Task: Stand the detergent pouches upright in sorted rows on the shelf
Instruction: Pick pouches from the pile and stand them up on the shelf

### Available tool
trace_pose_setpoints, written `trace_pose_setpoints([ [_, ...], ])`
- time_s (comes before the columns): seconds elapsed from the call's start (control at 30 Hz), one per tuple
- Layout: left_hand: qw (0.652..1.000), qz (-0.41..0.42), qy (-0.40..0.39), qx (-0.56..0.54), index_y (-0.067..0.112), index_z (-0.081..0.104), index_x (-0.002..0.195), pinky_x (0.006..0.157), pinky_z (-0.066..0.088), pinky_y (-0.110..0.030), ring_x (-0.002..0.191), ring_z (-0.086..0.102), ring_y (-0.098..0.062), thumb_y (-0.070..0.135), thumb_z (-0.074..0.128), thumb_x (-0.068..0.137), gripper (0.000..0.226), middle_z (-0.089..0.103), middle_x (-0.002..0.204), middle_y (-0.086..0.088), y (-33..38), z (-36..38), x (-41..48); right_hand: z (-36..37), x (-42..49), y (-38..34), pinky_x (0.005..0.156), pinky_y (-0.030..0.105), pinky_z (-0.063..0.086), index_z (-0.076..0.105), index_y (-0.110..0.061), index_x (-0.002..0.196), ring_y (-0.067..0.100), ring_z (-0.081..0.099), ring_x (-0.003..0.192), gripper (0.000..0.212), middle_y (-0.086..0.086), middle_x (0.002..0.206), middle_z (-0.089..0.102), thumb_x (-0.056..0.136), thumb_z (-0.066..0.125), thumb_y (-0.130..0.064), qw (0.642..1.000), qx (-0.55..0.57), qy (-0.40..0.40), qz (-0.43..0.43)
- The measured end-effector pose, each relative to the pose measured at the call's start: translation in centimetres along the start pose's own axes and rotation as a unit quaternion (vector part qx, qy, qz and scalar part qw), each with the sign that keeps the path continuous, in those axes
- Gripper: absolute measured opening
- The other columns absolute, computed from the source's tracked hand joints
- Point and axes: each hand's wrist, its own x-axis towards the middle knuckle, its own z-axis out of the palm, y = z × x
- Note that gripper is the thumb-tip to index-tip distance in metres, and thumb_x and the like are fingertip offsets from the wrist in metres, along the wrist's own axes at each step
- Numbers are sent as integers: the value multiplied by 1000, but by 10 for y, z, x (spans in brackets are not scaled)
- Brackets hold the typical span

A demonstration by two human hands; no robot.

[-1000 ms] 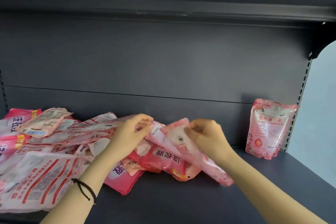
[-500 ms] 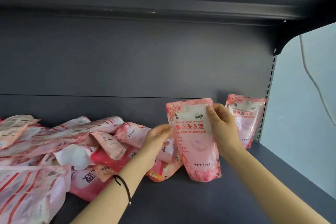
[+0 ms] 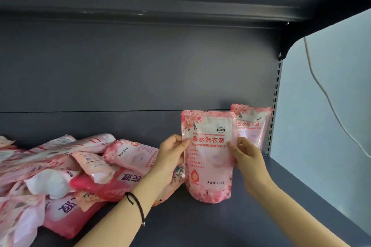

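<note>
Now gripping a pink detergent pouch [image 3: 208,158] from both sides, upright, printed front toward the camera. Left hand [image 3: 172,152] pinching the pouch's left edge about halfway up, thumb laid on the front, fingers curled out of sight behind. Right hand [image 3: 247,156] doing the same at the right edge, thumb on the front, other fingers bent round the back. Pouch base down at the dark shelf [image 3: 200,224] deck, touching it or just above it; cannot tell which.

Just behind and to the right, partly covered by the held pouch and the Right hand: a second pouch [image 3: 254,124] of the same pink floral print, standing upright against the back panel [image 3: 140,70] at the shelf's right end, beside the slotted upright [image 3: 276,106].

Over on the left half of the shelf, a loose pile of pouches [image 3: 90,166] lying flat and overlapping. Pale pink ones on top, deeper pink ones with large purple lettering underneath, some upside down to the camera. Left forearm crossing in front of the pile's right edge, a thin black bracelet [image 3: 137,204] around the wrist.

Above, the underside of an upper shelf [image 3: 160,6], equally dark. Beyond the right side, a pale wall [image 3: 321,146] with a thin cable [image 3: 325,94] hanging down it.
</note>
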Motion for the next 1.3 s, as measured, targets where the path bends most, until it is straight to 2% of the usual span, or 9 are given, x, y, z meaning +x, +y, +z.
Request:
trace_pose_setpoints([
  [0.2,999,23,22,-9,3,62,92,67,59,-29,85,72,-18,13,58,93,10,74,91,-6,8,49,11,-36,27,-6,67,40,61,63,-10,91,17,71,74,9,0,84,75,95,55,-11,999,20,9,-31],
  [0.4,999,26,26,-7,4,61,93,82,58,-42,90,71,-22,17,58,93,13,73,96,-9,1,104,29,-82,64,-3,66,36,60,61,-16,87,12,69,67,13,-7,73,74,96,54,-9,999,3,15,-44],
  [0.6,999,11,50,2,6,62,88,87,55,-51,94,70,-27,17,59,93,12,72,97,-12,-17,143,40,-118,87,10,67,34,60,59,-10,89,17,68,73,11,-1,81,73,97,52,-8,999,-5,1,-32],
  [0.77,997,50,63,20,13,60,96,87,55,-48,93,70,-20,20,60,93,7,73,97,-6,-31,152,35,-132,90,19,73,47,56,58,-17,97,23,66,80,9,10,87,71,98,51,-11,996,-49,-28,-69],
  [0.83,994,84,42,54,27,50,111,88,56,-40,93,69,-10,22,64,90,26,71,103,1,-36,148,31,-137,86,22,74,45,57,50,-31,110,22,67,81,26,12,90,69,96,53,-9,991,-64,-57,-98],
  [0.9,991,105,-3,83,43,32,121,85,56,-30,95,68,-6,17,69,86,57,65,113,5,-41,140,25,-143,79,27,71,33,59,32,-47,125,17,70,85,62,3,100,66,90,62,-4,985,-69,-106,-113],
  [1.0,983,101,-66,138,65,18,117,77,56,-24,97,67,-9,7,75,79,90,55,121,9,-49,129,19,-153,74,38,73,31,59,12,-62,131,12,67,93,105,-12,122,51,76,75,2,958,-173,-181,-142],
  [1.13,963,129,-89,219,75,17,113,83,56,-25,101,63,-5,6,76,78,97,57,119,12,-58,134,20,-158,81,47,77,28,57,14,-70,131,13,62,92,108,-9,131,45,76,72,2,912,-317,-192,-176],
  [1.3,960,143,-77,229,72,21,113,85,56,-26,103,62,-3,7,74,79,91,57,120,11,-64,147,27,-166,90,48,77,25,57,23,-57,137,14,65,86,98,-11,131,46,76,74,1,912,-328,-175,-175],
])
